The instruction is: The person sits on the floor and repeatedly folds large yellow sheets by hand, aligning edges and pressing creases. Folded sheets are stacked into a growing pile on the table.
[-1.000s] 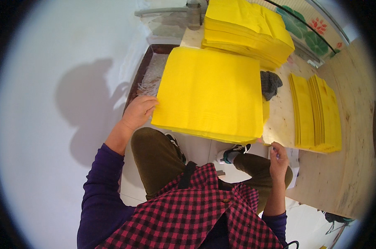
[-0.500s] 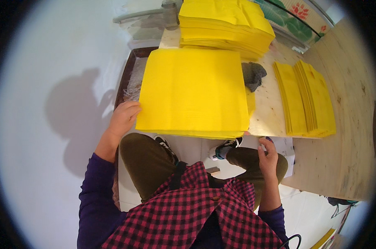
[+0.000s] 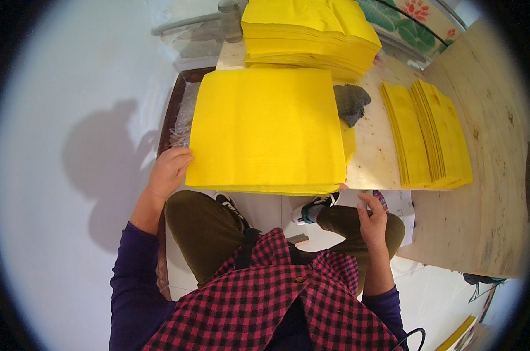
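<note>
I see the left hand (image 3: 168,171) gripping the left near corner of the square stack of yellow paper sheets (image 3: 268,130), which overhangs the pale table's (image 3: 375,158) near edge. The right hand (image 3: 372,220) hangs loosely curled and empty just below the stack's right near corner; open floor lies left of the stack.

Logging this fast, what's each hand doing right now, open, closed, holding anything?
Left hand: fingers curled on the left edge of the yellow paper stack, gripping it.
Right hand: open, empty, below the table edge.
</note>
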### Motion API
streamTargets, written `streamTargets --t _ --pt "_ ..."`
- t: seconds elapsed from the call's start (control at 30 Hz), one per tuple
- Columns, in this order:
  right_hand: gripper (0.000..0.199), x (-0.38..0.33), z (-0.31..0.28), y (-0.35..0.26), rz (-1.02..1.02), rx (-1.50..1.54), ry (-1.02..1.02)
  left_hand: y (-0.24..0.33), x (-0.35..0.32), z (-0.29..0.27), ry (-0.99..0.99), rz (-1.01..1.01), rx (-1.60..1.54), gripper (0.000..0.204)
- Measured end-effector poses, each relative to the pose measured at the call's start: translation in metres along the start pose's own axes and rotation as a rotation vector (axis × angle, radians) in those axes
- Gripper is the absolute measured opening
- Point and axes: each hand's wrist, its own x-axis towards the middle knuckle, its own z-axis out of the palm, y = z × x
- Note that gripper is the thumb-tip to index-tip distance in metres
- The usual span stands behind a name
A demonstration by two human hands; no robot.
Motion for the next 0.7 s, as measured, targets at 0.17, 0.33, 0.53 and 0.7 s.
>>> streamTargets --t 0.17,0.33,0.53,0.7 --pt "0.022 0.002 0.002 -0.005 0.009 0.006 -0.004 0.003 -0.001 -0.001 0.000 -0.005 -0.004 0.013" --pt "0.022 0.003 0.003 -0.006 0.001 0.030 -0.014 0.003 -0.003 -0.002 -0.016 -0.021 0.000 0.014" --pt "0.022 0.003 0.003 -0.007 0.082 0.028 -0.016 0.003 -0.009 -0.004 0.013 -0.029 0.032 0.023" --pt "0.021 0.006 0.002 -0.013 0.046 0.041 -0.006 0.011 -0.012 -0.005 0.080 -0.085 -0.021 0.026"
